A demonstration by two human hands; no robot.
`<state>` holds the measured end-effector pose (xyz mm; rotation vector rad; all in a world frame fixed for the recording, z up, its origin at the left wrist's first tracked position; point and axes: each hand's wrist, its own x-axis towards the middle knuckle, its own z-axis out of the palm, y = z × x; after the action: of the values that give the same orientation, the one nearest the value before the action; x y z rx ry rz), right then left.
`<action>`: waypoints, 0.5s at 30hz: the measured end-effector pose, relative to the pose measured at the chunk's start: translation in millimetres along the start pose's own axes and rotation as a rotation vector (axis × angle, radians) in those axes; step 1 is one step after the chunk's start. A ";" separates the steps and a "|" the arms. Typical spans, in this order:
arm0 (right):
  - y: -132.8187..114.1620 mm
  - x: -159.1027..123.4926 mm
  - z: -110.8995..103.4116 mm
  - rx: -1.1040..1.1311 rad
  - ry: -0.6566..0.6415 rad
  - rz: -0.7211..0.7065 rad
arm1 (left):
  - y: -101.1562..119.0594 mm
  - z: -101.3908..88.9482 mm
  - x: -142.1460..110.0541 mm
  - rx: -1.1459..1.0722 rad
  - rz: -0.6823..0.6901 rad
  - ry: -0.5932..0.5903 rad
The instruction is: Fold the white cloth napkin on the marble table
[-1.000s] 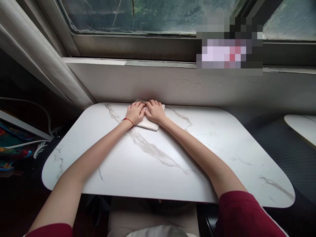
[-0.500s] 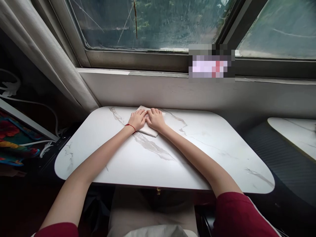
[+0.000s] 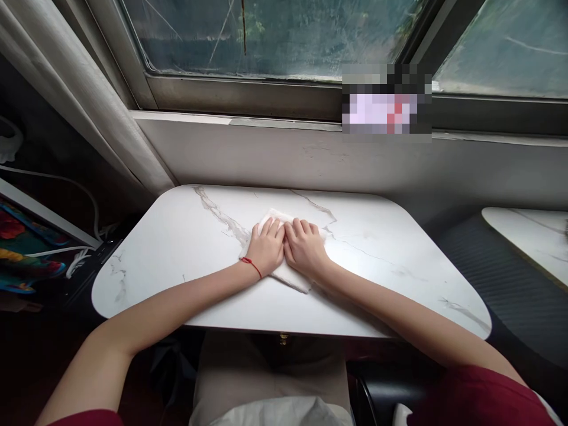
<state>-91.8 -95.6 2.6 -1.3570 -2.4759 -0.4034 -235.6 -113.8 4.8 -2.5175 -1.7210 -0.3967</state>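
Left hand [image 3: 267, 247] and right hand [image 3: 307, 247] placed side by side, pretty much touching, palms down on white folded cloth [image 3: 290, 278]; whether fabric's actually pinched can't be told tbh. Cloth laid flat near middle of marble-patterned desk [image 3: 377, 225]. Red cord [image 3: 252, 266] worn on left wrist. Window [image 3: 284, 38] set beyond far edge.

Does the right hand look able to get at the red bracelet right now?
Probably yes: the right hand rests on the cloth close beside the left hand, and nothing lies over the red bracelet.
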 end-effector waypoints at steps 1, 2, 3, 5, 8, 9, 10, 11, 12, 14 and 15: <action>-0.3 -8.7 -3.1 -0.007 0.002 0.000 | 5.4 0.0 -5.2 -0.002 0.020 -0.004; -0.7 -16.1 -5.7 -0.013 0.001 0.001 | 9.3 0.1 -8.9 -0.008 0.041 -0.005; -1.1 -21.3 -7.5 -0.019 -0.002 0.007 | 11.7 0.2 -10.6 -0.019 0.063 -0.005; -0.7 -23.2 -8.3 -0.031 -0.013 0.039 | 11.3 1.0 -6.2 -0.052 0.106 -0.005; 7.5 -3.9 -0.5 -0.042 -0.038 0.116 | 0.4 4.1 20.0 -0.099 0.123 -0.010; 13.2 6.8 4.4 -0.037 -0.044 0.134 | -4.4 5.7 32.5 -0.106 0.110 -0.011; 20.3 18.4 10.2 -0.025 -0.047 0.144 | -9.2 7.6 45.8 -0.110 0.090 -0.007; 28.6 30.2 16.5 -0.005 -0.045 0.148 | -13.5 9.7 59.3 -0.112 0.068 -0.003; 37.6 41.6 23.2 0.022 -0.030 0.155 | -17.4 11.9 72.6 -0.114 0.049 0.003; 56.4 61.6 36.2 0.086 0.021 0.175 | -23.4 16.3 97.1 -0.120 0.021 0.018; 65.2 70.1 42.1 0.115 0.044 0.186 | -25.7 18.5 108.0 -0.124 0.013 0.026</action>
<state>-77.4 7.8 -2.7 -1.4974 -2.2752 -0.2423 -219.4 -2.6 11.5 -2.5935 -1.7208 -0.5489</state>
